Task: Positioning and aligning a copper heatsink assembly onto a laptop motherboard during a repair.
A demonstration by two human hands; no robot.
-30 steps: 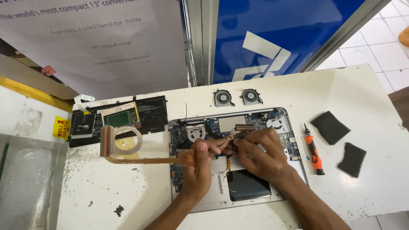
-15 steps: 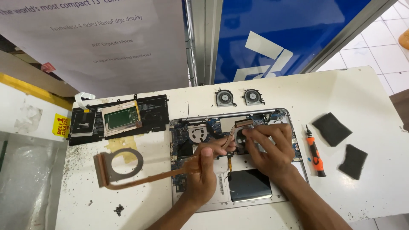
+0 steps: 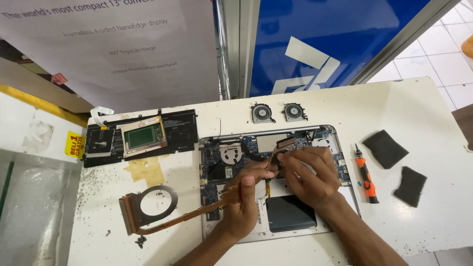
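Left hand [image 3: 244,204] has thumb and fingers pinched narrow on the long copper heat pipe assembly w/ ring-shaped fin end [image 3: 162,212], gripping it abt mid-length where the flat bar crosses the opened silver laptop base w/ blue circuit board [image 3: 305,135]; the grip sits there prob. bc it balances the long piece, ring end hanging out past the knuckles over the white worktop [image 3: 423,98], other end running up beyond the fingertips toward the board's middle. Right hand [image 3: 308,172] lies just beside it, fingers curled close together at that upper copper end, looks like steadying or pressing it against the board – can't tell if they truly clamp it or only touch. Just under the right wrist, the dark rectangular touchpad panel [image 3: 290,214]. Beyond the fingertips, two small round grey fans [image 3: 278,112] laid out side by side off the board, out of the way. Right of the right hand, an orange-and-black screwdriver [image 3: 365,172] parked near, handy to grab; further right two dark foam pads [image 3: 396,165]. Well left of the left hand, a flat black battery pack w/ green board on top [image 3: 140,137] set aside, apart from the work
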